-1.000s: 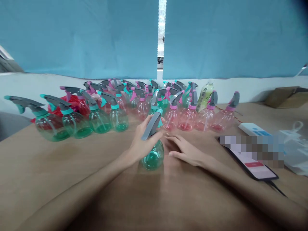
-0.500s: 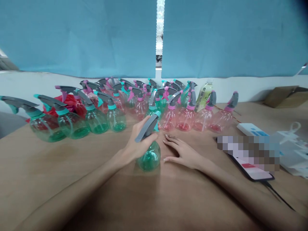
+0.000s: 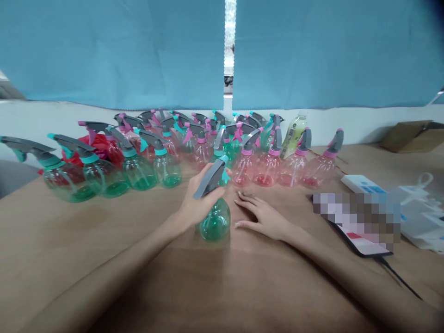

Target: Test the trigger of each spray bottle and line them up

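Note:
My left hand (image 3: 197, 200) is wrapped round the neck of a green spray bottle (image 3: 215, 223) with a grey and teal trigger head, near the middle of the table. The bottle stands slightly tilted, and my palm hides part of its upper body. My right hand (image 3: 265, 217) rests on the tabletop just right of it, fingers spread, holding nothing. Beyond my hands are rows of similar spray bottles: green ones such as this green bottle (image 3: 168, 171) to the left, and pink ones such as this pink bottle (image 3: 267, 171) to the right.
A phone (image 3: 360, 236) with a cable lies at the right, beside a white box (image 3: 357, 182) and a clear plastic bag (image 3: 419, 208). A drink bottle (image 3: 294, 134) stands behind the pink bottles. Farther right sits a cardboard box (image 3: 414, 136). Red plastic (image 3: 99, 148) shows at the left.
The whole view has shifted very slightly. Both hands and the green spray bottle keep nearly the same places, with my left hand still gripping the bottle.

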The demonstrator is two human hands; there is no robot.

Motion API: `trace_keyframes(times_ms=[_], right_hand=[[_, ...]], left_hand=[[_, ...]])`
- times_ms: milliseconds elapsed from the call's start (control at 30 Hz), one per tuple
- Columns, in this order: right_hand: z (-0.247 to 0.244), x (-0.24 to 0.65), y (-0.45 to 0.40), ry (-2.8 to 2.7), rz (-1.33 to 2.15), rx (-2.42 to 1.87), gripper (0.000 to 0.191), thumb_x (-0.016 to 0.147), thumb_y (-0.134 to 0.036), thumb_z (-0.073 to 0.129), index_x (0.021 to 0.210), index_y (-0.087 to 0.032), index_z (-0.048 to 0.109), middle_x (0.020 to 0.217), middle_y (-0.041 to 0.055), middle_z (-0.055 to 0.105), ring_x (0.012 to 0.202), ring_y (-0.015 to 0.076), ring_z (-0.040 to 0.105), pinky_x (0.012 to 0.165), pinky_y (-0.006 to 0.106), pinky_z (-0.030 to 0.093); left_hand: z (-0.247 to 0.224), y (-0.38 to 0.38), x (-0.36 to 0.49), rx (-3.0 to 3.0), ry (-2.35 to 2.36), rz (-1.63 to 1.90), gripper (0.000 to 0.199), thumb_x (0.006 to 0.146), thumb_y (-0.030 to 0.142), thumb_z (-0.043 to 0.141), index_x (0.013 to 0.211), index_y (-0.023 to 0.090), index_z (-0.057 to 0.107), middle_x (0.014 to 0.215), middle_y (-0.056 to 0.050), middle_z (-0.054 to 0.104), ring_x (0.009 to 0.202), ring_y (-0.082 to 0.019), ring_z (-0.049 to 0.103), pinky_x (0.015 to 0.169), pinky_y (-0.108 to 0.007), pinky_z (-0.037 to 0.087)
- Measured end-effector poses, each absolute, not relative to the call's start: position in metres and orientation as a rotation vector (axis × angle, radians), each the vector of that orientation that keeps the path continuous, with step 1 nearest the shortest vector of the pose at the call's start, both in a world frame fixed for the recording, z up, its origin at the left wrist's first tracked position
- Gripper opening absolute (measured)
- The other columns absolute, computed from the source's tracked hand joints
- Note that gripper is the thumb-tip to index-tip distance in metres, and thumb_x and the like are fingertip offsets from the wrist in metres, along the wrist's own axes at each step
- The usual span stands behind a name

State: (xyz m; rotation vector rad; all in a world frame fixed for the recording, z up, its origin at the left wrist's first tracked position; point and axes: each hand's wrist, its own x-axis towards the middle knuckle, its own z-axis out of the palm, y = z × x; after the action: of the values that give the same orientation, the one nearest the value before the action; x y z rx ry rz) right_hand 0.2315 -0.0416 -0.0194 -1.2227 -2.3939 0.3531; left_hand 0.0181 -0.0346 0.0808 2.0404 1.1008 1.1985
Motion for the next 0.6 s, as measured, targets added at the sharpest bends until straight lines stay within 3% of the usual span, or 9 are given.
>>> trace_keyframes(times_ms=[167,400,600], right_hand=[[-0.0190,0.2309,-0.0421,-2.368,0.355,-1.198,0.068,0.085,-0.063,0.049,0.139,-0.021,0.047,0.149,0.0116,0.038,0.139,0.0299,0.033,0.111,0.054,0.031],[-0.0199,0.2310,-0.0418,-2.355,0.365,-1.200,0.068,0.085,-0.063,0.051,0.138,-0.022,0.048,0.149,0.0116,0.039,0.138,0.0304,0.034,0.111,0.054,0.032],[-0.0205,0.2316,-0.0421,-2.353,0.379,-1.196,0.066,0.085,-0.061,0.051,0.139,-0.023,0.047,0.150,0.0105,0.038,0.138,0.0304,0.035,0.111,0.055,0.031]], left_hand=[[0.0800,-0.0386,0.0228,1.960,1.169,1.278,0.034,0.073,0.015,0.053,0.106,0.019,0.060,0.092,-0.001,0.066,0.070,-0.014,0.055,0.070,-0.030,0.045],[0.0761,-0.0367,0.0228,1.930,1.093,1.287,0.042,0.075,0.013,0.054,0.117,0.020,0.059,0.111,-0.006,0.067,0.092,-0.019,0.062,0.083,-0.033,0.047],[0.0738,-0.0356,0.0213,1.969,1.107,1.294,0.044,0.076,0.014,0.055,0.118,0.022,0.062,0.093,-0.002,0.068,0.071,-0.015,0.058,0.072,-0.030,0.049]])
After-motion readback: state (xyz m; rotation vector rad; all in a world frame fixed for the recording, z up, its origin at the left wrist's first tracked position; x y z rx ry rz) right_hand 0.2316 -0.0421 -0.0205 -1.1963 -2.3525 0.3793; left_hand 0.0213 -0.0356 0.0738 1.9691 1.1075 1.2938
